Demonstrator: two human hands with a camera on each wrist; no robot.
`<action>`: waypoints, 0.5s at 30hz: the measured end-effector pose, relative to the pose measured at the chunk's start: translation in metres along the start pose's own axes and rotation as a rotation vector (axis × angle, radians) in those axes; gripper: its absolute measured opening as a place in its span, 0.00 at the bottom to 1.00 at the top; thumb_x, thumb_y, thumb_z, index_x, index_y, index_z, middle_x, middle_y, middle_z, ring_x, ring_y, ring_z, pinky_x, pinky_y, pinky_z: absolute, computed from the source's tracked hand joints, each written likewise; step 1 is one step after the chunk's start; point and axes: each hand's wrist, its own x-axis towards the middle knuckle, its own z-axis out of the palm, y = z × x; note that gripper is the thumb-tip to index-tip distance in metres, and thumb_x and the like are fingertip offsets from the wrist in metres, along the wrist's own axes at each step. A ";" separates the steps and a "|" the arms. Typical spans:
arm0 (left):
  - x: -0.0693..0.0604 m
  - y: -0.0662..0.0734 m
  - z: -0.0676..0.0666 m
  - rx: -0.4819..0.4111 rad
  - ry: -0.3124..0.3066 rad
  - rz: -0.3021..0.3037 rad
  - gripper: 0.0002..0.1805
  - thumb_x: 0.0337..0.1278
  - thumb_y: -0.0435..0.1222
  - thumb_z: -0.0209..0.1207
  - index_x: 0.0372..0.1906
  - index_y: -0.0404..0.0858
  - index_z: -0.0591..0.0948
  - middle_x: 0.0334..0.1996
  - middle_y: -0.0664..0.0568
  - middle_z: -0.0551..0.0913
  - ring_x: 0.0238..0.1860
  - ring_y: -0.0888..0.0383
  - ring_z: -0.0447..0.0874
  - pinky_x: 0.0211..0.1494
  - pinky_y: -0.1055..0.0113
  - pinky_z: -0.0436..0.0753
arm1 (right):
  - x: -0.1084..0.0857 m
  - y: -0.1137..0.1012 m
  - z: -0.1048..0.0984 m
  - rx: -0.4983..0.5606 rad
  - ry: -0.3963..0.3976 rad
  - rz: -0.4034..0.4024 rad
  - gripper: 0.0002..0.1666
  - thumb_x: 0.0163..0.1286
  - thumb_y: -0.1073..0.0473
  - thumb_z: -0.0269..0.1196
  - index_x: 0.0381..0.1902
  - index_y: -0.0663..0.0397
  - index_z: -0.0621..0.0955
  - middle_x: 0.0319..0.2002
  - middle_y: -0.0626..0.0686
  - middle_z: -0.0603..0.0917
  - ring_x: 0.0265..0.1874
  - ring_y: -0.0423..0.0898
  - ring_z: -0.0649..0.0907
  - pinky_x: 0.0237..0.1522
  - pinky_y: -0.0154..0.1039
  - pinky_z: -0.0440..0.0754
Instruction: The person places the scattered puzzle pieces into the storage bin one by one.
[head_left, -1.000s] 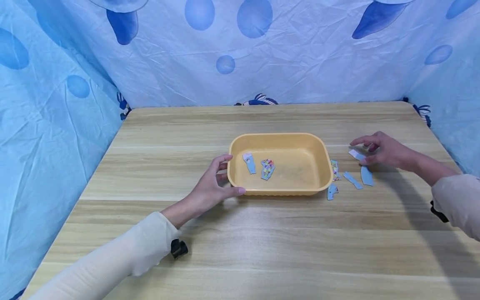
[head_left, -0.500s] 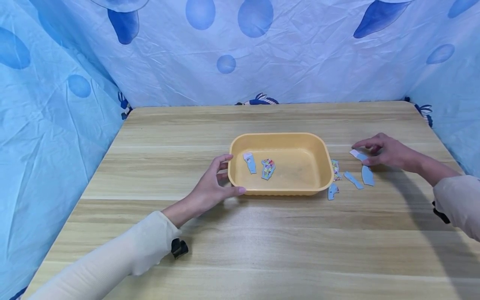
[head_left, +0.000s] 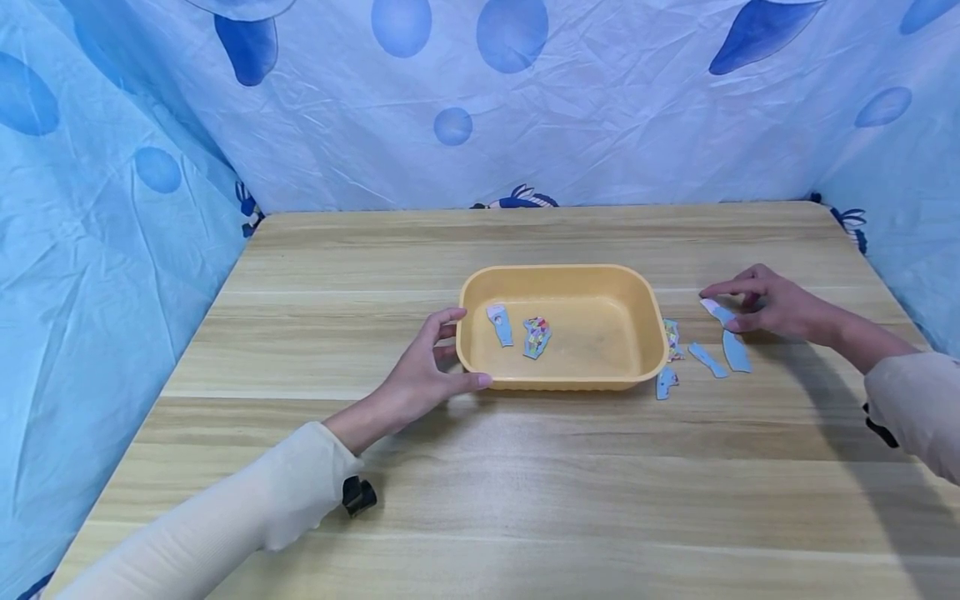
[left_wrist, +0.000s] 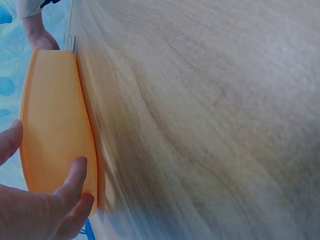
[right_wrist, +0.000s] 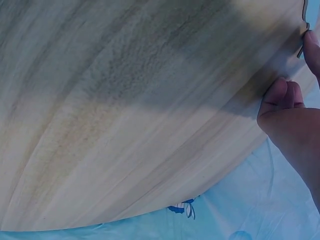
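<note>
My left hand (head_left: 417, 372) grips the left end of a shallow yellow plastic tray (head_left: 592, 337), with the thumb on the near rim and the fingers at the left side. Inside the tray lie a blue puzzle piece (head_left: 501, 327) with a pale tip and a multicoloured puzzle piece (head_left: 536, 337). To the tray's right, my right hand (head_left: 780, 307) pinches a thin blue puzzle piece (head_left: 717, 312) with a whitish end, between thumb and index finger, at the table top. The right wrist view shows that hand's fingers only at its edge.
Between tray and right hand lie more flat pieces: a narrow blue piece (head_left: 708, 360), a wider blue piece (head_left: 737, 353), a patterned piece (head_left: 672, 339) and a small blue piece (head_left: 666, 382). The wood-grain table (head_left: 495, 500) is bordered by a blue patterned cloth (head_left: 337, 125).
My right thumb and index finger have closed on the pale-ended piece, which has shifted and turned slightly. The wider blue piece has moved slightly too. My left hand and the tray stay put.
</note>
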 end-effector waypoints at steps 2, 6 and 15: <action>0.000 0.000 0.000 -0.006 -0.002 0.002 0.52 0.40 0.38 0.76 0.70 0.49 0.58 0.65 0.47 0.67 0.62 0.48 0.70 0.69 0.52 0.64 | 0.000 0.000 0.001 0.000 0.009 -0.008 0.29 0.63 0.66 0.66 0.63 0.62 0.74 0.52 0.62 0.63 0.46 0.54 0.62 0.42 0.45 0.67; 0.000 0.000 0.000 -0.019 -0.008 0.008 0.52 0.40 0.37 0.76 0.71 0.49 0.57 0.65 0.47 0.66 0.63 0.48 0.70 0.68 0.53 0.65 | -0.001 0.002 0.002 -0.005 0.037 -0.024 0.28 0.62 0.67 0.66 0.61 0.62 0.75 0.51 0.62 0.63 0.45 0.53 0.63 0.41 0.44 0.67; 0.000 0.000 0.000 -0.018 -0.012 0.014 0.52 0.40 0.37 0.76 0.71 0.48 0.57 0.65 0.46 0.66 0.63 0.47 0.70 0.68 0.52 0.65 | -0.004 0.006 0.006 -0.048 0.117 -0.053 0.26 0.59 0.72 0.66 0.57 0.61 0.79 0.46 0.60 0.65 0.40 0.51 0.64 0.34 0.36 0.67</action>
